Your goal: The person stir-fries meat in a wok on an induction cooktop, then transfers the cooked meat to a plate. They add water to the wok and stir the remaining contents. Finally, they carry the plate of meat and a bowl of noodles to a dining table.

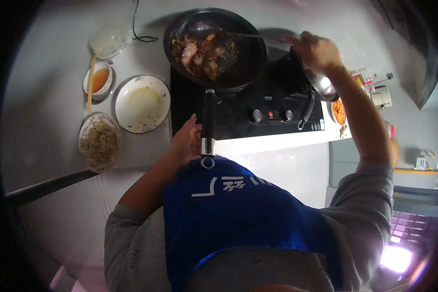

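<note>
A black wok (241,71) with browned pieces of food (200,54) in it sits on the left part of a black glass cooktop (233,116). Its long handle (208,116) points toward my body. My left hand (189,140) is beside the handle, partly behind it; whether its fingers grip it is not plain. My right hand (319,53), raised at the upper right, is closed on a thin metal utensil (248,35) that reaches into the wok. The utensil's far end is blurred among the food.
Left of the cooktop are a shallow plate with yellowish liquid (142,104), a small bowl of orange liquid (100,80), chopsticks (90,87), a plate of pale food (99,142) and a white bowl (109,42). A second pan (323,85) and a bowl of red food (338,111) are at right.
</note>
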### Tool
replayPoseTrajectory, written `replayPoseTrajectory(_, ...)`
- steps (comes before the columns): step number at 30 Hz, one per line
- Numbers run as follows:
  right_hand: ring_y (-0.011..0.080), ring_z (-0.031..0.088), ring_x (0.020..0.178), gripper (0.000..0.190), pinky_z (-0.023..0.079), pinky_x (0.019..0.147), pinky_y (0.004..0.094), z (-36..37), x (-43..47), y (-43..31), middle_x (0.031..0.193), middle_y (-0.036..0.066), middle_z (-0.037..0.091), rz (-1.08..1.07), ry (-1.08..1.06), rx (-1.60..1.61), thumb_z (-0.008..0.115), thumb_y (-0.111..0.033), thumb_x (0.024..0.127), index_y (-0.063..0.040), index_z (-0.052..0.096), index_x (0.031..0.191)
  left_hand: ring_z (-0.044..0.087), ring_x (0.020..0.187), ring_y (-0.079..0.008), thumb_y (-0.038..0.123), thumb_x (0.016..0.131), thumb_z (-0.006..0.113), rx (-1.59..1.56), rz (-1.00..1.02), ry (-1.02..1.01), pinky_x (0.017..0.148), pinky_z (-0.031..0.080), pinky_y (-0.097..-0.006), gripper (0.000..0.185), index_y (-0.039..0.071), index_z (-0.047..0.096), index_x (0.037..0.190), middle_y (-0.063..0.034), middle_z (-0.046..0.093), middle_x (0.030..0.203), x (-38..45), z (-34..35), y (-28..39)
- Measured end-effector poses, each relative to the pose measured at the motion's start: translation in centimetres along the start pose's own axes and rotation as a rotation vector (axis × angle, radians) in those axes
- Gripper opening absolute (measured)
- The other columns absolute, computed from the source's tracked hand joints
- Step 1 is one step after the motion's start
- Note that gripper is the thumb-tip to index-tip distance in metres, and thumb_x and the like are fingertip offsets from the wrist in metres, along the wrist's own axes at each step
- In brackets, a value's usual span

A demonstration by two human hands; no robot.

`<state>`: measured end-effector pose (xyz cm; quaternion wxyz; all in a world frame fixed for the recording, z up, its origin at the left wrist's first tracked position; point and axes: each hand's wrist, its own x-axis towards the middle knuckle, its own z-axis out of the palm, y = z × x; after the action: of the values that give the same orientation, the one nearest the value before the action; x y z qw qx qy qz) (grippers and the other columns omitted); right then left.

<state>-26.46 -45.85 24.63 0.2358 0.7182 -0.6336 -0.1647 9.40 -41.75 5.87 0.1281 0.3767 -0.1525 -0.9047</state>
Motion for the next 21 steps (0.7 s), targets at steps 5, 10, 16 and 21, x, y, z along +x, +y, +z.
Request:
replayPoseTrajectory(5,0.0203,0.064,0.09,0.028,0.052,0.082,0.0333,-3.6,0.7,1.3,0.102,0.012,0.064,-0.049,-0.321,-0.271,0.053,-0.02,0.092,-0.012,0.058,0.118,0.062,0.074,-0.0168,0.024,0.086,0.065,1.035,0.391,0.079,0.061,0.052,-0.03,0.034,0.003,0.052,0.11,-0.0118,0.059,0.097,6.1,-0.3,-4.7)
replayPoseTrajectory(10,0.0206,0.065,0.074,0.016,0.051,0.068,0.0367,-5.3,3.3,1.6,0.077,0.013,0.067,-0.147,-0.785,-0.049,0.06,-0.022,0.081,-0.01,0.069,0.087,0.053,0.109,-0.0321,0.013,0.08,0.067,1.554,0.902,0.027,0.091,0.045,-0.0385,0.042,0.002,0.053,0.118,-0.0174,0.051,0.121,12.4,4.5,-7.4)
replayPoseTrajectory(16,0.0165,0.06,0.061,0.031,0.051,0.062,0.032,-0.8,1.4,3.0,0.071,0.008,0.062,-0.196,-0.495,0.26,0.053,-0.015,0.092,-0.02,0.059,0.122,0.041,0.123,-0.0289,0.011,0.084,0.052,1.916,1.229,-0.088,0.099,0.038,-0.0366,0.035,0.004,0.055,0.118,-0.0101,0.049,0.127,18.6,8.2,-7.1)
replayPoseTrajectory(21,0.0145,0.059,0.063,0.032,0.049,0.064,0.031,-0.5,-0.3,2.5,0.074,0.007,0.064,-0.057,-0.631,0.509,0.051,-0.014,0.094,-0.019,0.057,0.125,0.052,0.1,-0.025,0.01,0.083,0.048,1.954,1.077,-0.212,0.086,0.047,-0.0354,0.022,0.005,0.06,0.101,-0.0066,0.056,0.105,20.5,8.4,-6.7)
